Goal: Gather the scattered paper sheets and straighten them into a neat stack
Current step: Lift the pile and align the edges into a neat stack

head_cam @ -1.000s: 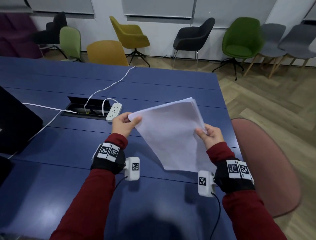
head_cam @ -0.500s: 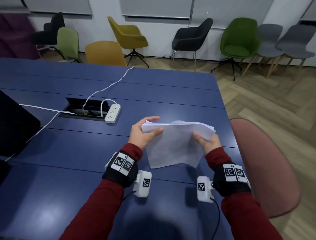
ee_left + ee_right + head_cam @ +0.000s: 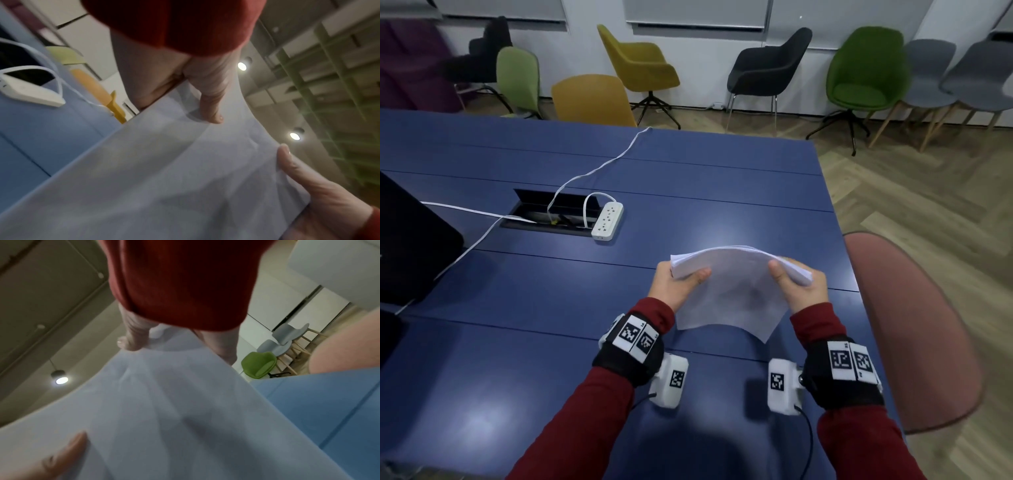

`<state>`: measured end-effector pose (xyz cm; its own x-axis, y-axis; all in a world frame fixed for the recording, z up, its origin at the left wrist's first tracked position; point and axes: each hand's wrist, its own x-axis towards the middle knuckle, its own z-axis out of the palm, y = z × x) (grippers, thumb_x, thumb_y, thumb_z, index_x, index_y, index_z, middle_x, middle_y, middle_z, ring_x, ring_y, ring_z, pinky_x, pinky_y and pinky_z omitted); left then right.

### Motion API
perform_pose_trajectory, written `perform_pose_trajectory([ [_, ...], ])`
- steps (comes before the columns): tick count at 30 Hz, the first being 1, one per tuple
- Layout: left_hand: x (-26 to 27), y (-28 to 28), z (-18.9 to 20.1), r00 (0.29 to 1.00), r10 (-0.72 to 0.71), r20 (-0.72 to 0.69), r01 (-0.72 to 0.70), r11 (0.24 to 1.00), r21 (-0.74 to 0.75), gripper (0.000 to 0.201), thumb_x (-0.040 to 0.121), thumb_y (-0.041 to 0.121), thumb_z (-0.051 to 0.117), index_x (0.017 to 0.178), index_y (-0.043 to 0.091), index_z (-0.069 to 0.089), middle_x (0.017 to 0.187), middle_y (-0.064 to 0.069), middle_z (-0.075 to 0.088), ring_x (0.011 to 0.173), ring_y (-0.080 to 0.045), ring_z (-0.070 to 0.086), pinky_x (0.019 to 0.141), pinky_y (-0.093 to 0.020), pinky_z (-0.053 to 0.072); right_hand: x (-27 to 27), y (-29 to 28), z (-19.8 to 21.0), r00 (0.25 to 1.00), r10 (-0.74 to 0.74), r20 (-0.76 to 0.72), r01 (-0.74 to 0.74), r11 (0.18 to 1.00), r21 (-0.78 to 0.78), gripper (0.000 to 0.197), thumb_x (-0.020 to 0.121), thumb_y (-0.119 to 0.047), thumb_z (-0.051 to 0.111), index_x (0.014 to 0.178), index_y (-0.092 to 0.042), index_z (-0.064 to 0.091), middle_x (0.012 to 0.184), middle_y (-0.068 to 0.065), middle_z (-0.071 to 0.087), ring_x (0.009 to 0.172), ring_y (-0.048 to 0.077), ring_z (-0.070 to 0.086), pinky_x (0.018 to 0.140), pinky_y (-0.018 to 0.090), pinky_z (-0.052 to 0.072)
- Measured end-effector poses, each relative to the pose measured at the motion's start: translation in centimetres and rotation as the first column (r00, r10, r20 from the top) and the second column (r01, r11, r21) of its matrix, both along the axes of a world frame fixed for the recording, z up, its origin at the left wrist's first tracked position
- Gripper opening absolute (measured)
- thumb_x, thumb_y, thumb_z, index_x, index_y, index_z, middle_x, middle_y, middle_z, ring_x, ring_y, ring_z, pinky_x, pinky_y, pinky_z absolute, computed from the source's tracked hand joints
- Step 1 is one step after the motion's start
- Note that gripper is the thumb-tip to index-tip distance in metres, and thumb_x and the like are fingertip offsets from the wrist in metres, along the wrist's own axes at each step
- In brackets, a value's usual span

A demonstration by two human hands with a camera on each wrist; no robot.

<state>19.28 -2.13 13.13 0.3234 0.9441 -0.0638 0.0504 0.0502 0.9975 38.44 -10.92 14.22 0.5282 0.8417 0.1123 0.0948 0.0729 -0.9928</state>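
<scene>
A bundle of white paper sheets (image 3: 736, 291) stands nearly upright over the blue table (image 3: 551, 308), its top edge bowed upward and its lower edge just above or on the tabletop. My left hand (image 3: 678, 282) pinches the upper left corner, thumb on the near face. My right hand (image 3: 796, 286) grips the upper right corner the same way. In the left wrist view the paper sheets (image 3: 164, 178) fill the frame with my left thumb (image 3: 211, 104) pressed on them. The right wrist view shows the paper sheets (image 3: 164, 402) held by my right thumb (image 3: 133, 340).
A white power strip (image 3: 607, 220) with white cables lies by a cable hatch (image 3: 544, 216) to the far left of the paper. A dark object (image 3: 410, 246) sits at the table's left edge. A pink chair back (image 3: 914, 325) stands close on the right, beyond the table edge.
The sheets were held up tilted a second ago; both hands have brought them down and toward me, turned upright over the table, and the hands have moved closer together.
</scene>
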Motion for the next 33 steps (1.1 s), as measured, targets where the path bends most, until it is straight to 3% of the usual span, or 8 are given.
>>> perform_pose_trajectory([
  [5, 0.3, -0.1, 0.1, 0.999, 0.037, -0.020, -0.037, 0.999, -0.003, 0.021, 0.080, 0.004, 0.070, 0.079, 0.024, 0.065, 0.078, 0.006, 0.067, 0.060, 0.010, 0.063, 0.069, -0.017, 0.052, 0.2, 0.5, 0.6, 0.999, 0.012, 0.041, -0.013, 1.000, 0.026, 0.015, 0.088, -0.004, 0.059, 0.088, -0.015, 0.068, 0.062, -0.021, 0.069, 0.065, -0.015, 0.060, 0.064, 0.005, 0.046],
  [8, 0.0, 0.1, 0.7, 0.999, 0.047, 0.004, -0.047, 0.998, 0.047, 0.015, 0.080, 0.008, 0.071, 0.081, 0.023, 0.066, 0.079, 0.007, 0.068, 0.063, 0.010, 0.063, 0.068, -0.012, 0.053, 0.5, 0.5, 1.5, 0.995, 0.068, 0.075, -0.073, 0.995, 0.069, 0.011, 0.086, -0.005, 0.061, 0.093, -0.010, 0.069, 0.074, -0.015, 0.069, 0.068, -0.009, 0.061, 0.066, 0.008, 0.048],
  [16, -2.4, 2.5, 1.9, 0.943, -0.305, -0.133, 0.305, 0.952, -0.018, 0.026, 0.098, 0.016, 0.042, 0.097, 0.007, 0.066, 0.065, 0.020, 0.071, 0.067, 0.009, 0.065, 0.071, -0.009, 0.051, 2.2, 1.0, 1.0, 0.967, 0.196, 0.164, -0.179, 0.977, -0.115, 0.012, 0.083, 0.001, 0.063, 0.085, -0.011, 0.067, 0.059, -0.021, 0.068, 0.058, -0.012, 0.058, 0.060, 0.003, 0.045],
  [21, -1.8, 1.5, 1.0, 0.988, -0.152, -0.040, 0.150, 0.987, -0.053, 0.025, 0.080, 0.042, 0.062, 0.081, 0.017, 0.067, 0.062, 0.017, 0.071, 0.061, 0.006, 0.065, 0.064, -0.013, 0.054, 1.3, 1.9, 2.1, 0.993, 0.024, 0.113, -0.024, 1.000, -0.001, 0.011, 0.085, 0.000, 0.062, 0.090, -0.009, 0.065, 0.054, -0.028, 0.065, 0.054, -0.014, 0.058, 0.060, 0.004, 0.047],
  [25, -2.3, 0.0, -2.3, 0.964, -0.185, -0.192, 0.160, 0.977, -0.138, 0.007, 0.088, 0.014, 0.063, 0.091, 0.012, 0.068, 0.074, 0.013, 0.069, 0.059, 0.010, 0.064, 0.066, -0.018, 0.052, 2.2, 2.8, 4.9, 0.990, -0.128, -0.056, 0.131, 0.989, 0.062, 0.008, 0.084, -0.004, 0.064, 0.080, -0.011, 0.064, 0.047, -0.025, 0.063, 0.047, -0.011, 0.059, 0.053, 0.007, 0.049],
  [28, -2.1, -0.4, -3.3, 0.971, -0.119, -0.209, 0.080, 0.980, -0.184, 0.019, 0.091, 0.013, 0.058, 0.103, 0.000, 0.065, 0.079, 0.002, 0.066, 0.053, 0.006, 0.063, 0.061, -0.020, 0.052, 2.9, 3.3, 5.5, 0.991, -0.129, -0.032, 0.131, 0.991, 0.035, 0.018, 0.084, -0.010, 0.066, 0.070, -0.021, 0.063, 0.059, -0.016, 0.068, 0.050, -0.010, 0.058, 0.058, 0.013, 0.050],
  [30, -1.6, -0.4, -3.1, 0.980, -0.083, -0.183, 0.044, 0.977, -0.209, 0.022, 0.092, 0.012, 0.056, 0.107, -0.003, 0.064, 0.080, 0.000, 0.065, 0.050, 0.007, 0.063, 0.054, -0.012, 0.052, 3.1, 3.3, 4.7, 0.996, -0.094, 0.009, 0.094, 0.996, -0.008, 0.009, 0.085, -0.010, 0.065, 0.082, -0.018, 0.062, 0.082, -0.005, 0.068, 0.056, -0.013, 0.060, 0.064, 0.010, 0.050],
  [33, -1.0, 0.3, -2.4, 0.973, -0.065, -0.223, 0.017, 0.978, -0.209, 0.026, 0.093, 0.019, 0.055, 0.112, 0.003, 0.061, 0.092, -0.001, 0.064, 0.069, -0.003, 0.065, 0.057, -0.008, 0.048, 3.2, 2.2, 1.2, 0.986, 0.081, 0.143, -0.037, 0.957, -0.287, 0.013, 0.088, -0.015, 0.062, 0.100, -0.012, 0.059, 0.084, -0.002, 0.063, 0.062, -0.010, 0.055, 0.055, -0.001, 0.042],
])
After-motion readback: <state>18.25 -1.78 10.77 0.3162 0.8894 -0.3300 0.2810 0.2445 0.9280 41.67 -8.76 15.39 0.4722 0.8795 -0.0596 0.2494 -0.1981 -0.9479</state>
